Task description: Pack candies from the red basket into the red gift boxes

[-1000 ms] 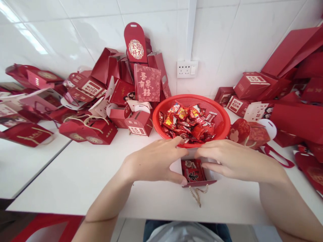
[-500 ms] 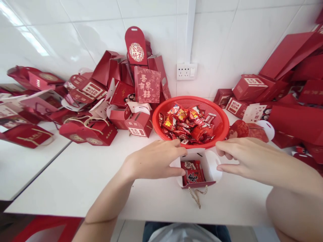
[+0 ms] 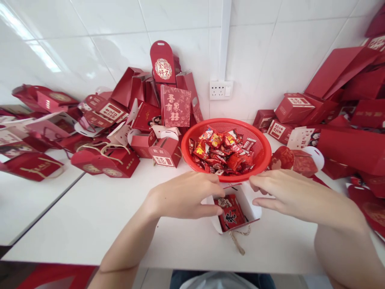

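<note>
A small red gift box (image 3: 239, 227) with a white lining stands open in front of me, and a twisted cord hangs from its near side. Red snack packets with dark lettering (image 3: 231, 214) lie inside it. At the box's left side, my left hand (image 3: 188, 196) is closed on the flap, its thumb over the inner edge. My right hand (image 3: 288, 194) is at the white right flap, thumb and bent fingers about its edge. Parts of both flaps are hidden by my fingers.
Directly behind the box is a red plastic basket (image 3: 264, 154) of wrapped sweets (image 3: 216, 150). Many red gift boxes (image 3: 165, 150) crowd the left and back, and another pile (image 3: 296, 107) fills the right. A white table (image 3: 120, 220) carries everything, and a socket (image 3: 221, 90) sits on the tiled wall.
The box has turned slightly, its near left corner coming toward me. My right hand has moved a little left, and the right flap leans further in. The view has tilted up slightly.
</note>
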The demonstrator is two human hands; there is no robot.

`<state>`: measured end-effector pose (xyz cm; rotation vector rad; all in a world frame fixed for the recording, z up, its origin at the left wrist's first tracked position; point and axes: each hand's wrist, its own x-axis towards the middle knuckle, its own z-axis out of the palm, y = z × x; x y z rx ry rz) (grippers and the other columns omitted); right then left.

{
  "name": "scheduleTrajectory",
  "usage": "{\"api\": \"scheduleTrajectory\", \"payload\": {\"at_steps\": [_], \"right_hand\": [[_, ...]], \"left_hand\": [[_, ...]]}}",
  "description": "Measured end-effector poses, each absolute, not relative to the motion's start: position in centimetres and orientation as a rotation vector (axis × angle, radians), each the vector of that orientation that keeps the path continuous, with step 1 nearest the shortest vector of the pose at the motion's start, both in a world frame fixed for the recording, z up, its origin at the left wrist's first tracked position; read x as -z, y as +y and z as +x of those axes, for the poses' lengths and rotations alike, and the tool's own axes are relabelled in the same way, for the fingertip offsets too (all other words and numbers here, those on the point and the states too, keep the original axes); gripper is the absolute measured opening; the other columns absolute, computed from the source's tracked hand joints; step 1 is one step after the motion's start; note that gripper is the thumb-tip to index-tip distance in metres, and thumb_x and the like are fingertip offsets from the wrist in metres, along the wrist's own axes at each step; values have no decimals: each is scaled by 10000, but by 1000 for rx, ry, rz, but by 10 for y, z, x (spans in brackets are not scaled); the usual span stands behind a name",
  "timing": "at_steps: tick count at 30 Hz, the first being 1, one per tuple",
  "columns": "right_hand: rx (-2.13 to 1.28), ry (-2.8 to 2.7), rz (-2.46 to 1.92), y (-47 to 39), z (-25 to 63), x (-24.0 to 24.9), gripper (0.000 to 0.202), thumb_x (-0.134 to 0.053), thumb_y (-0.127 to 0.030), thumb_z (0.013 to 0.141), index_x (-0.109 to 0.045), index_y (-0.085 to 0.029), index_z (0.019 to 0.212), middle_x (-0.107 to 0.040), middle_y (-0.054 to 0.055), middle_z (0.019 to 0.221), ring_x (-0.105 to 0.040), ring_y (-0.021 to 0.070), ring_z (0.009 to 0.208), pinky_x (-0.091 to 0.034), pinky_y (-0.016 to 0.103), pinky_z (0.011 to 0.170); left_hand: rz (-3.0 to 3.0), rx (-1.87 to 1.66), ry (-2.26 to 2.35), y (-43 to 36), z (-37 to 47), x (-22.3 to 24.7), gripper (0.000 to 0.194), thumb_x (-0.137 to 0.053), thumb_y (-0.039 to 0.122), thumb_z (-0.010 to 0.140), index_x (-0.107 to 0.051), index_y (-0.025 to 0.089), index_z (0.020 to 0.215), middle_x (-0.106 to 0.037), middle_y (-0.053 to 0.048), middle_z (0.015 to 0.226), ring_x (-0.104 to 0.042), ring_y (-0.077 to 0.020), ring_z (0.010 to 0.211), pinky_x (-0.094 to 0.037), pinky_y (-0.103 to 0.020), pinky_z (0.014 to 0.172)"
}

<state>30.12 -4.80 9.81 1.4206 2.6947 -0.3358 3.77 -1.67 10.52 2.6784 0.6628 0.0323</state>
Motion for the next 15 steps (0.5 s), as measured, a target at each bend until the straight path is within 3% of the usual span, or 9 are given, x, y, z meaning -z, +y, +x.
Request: {"api": "scheduleTrajectory", "payload": {"at_steps": [5,9,13,15], "right_hand": [[445,2756,1323,-47,295,-97,168,-527,-296,974,-617,-198,871,-696,55,865,-666,228,779,-429,319,653],[581,2778,1294,-46,301,-101,275,-536,-426,980,-667,-197,902,-709,65,902,-663,231,801,-453,329,678],[746,2772,1269,-46,308,-107,446,-697,-593,857,-683,-216,1095,-722,61,1042,-674,252,917,-476,326,736],[752,2733,1254,-45,308,-107,474,-757,-605,794,-680,-210,1044,-713,53,1003,-668,247,875,-463,311,697]], "left_hand": [[2571,56,466,-18,35,-103,356,-799,318,832,-733,235,1172,-723,-57,1138,-693,-204,958,-496,-278,826],[2539,165,442,-19,39,-102,443,-846,336,774,-720,223,1183,-724,-67,1181,-695,-238,1021,-501,-295,844],[2556,241,497,-17,44,-99,418,-841,329,769,-713,200,1146,-724,-72,1137,-693,-248,986,-498,-303,788],[2546,229,493,-16,45,-98,355,-816,299,796,-709,189,1116,-718,-66,1114,-689,-230,966,-494,-289,774]]}}
